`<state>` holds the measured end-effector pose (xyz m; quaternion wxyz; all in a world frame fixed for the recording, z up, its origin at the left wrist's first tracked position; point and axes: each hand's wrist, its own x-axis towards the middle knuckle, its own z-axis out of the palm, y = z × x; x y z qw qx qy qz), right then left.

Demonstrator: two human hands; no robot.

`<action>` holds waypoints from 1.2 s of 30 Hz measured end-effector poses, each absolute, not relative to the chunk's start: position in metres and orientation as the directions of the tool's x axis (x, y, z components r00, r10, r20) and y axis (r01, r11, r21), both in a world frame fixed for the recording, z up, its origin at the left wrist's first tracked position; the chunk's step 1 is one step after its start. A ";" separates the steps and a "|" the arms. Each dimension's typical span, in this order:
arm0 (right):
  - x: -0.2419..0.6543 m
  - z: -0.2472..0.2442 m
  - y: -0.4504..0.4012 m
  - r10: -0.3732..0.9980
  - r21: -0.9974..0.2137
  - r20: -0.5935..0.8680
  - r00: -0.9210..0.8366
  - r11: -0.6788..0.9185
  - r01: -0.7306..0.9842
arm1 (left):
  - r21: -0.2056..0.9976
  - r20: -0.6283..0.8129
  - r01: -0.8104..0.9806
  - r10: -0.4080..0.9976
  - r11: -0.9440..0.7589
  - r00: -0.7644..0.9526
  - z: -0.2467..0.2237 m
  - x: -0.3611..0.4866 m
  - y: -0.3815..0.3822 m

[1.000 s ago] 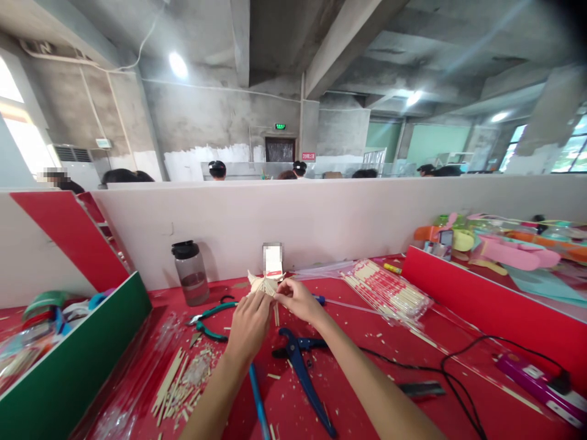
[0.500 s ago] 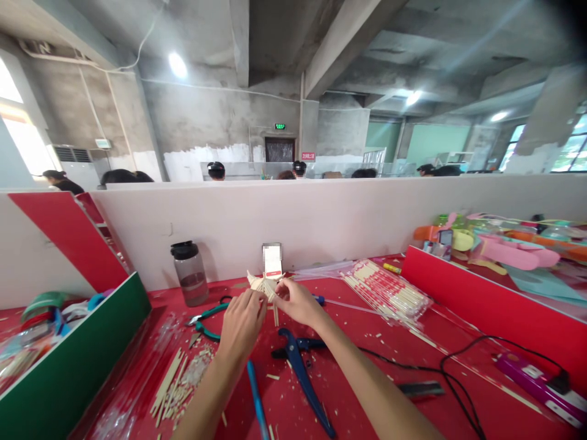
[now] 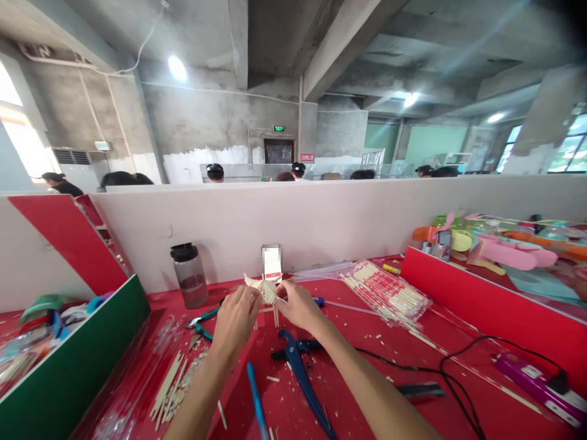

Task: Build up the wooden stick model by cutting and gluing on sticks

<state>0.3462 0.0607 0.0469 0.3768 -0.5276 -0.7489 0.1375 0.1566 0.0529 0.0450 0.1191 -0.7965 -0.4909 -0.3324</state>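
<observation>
A small model built of pale wooden sticks (image 3: pixel 268 292), with upturned roof corners and thin legs, stands on the red table in front of a propped phone (image 3: pixel 272 263). My left hand (image 3: pixel 238 310) is closed at its left side, fingers bent against the roof edge. From the right, my right hand (image 3: pixel 296 304) pinches the model's other side between thumb and fingers. The fingertips partly hide the roof. Close below the hands lie a dark blue ratchet cutter (image 3: pixel 300 373) and a blue pen-like stick (image 3: pixel 257 397).
Teal-handled pliers (image 3: pixel 204 321) and a water bottle (image 3: pixel 189 275) are on the left, with cut sticks (image 3: pixel 169 385) nearer me. Packed sticks (image 3: pixel 389 290), a black cable (image 3: pixel 403 365) and a purple power strip (image 3: pixel 539 388) lie right. Green (image 3: pixel 82 342) and red (image 3: pixel 481 293) dividers flank the table.
My left hand has shifted slightly left, so more of the model's roof and legs shows between the hands. My right hand stays at the model's right side.
</observation>
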 end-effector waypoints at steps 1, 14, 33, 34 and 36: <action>0.347 0.047 0.061 0.894 -0.609 0.414 -0.169 0.410 0.679 | 0.135 0.649 0.862 0.701 -0.488 0.295 0.046 0.157 0.053; 0.341 0.047 0.058 0.900 -0.685 0.377 -0.220 0.431 0.587 | 0.113 0.651 0.906 0.719 -0.408 0.243 0.050 0.156 0.050; 0.423 0.057 0.060 0.991 -0.485 0.100 -0.093 0.130 0.865 | 0.179 0.595 0.902 0.773 -0.393 0.219 0.058 0.154 0.048; 0.428 0.052 0.061 0.995 -0.460 0.086 -0.050 0.085 0.884 | 0.187 0.584 0.902 0.782 -0.389 0.216 0.059 0.154 0.047; 0.433 0.038 0.062 0.998 -0.420 0.065 0.025 0.005 0.907 | 0.203 0.572 0.895 0.790 -0.397 0.221 0.060 0.154 0.047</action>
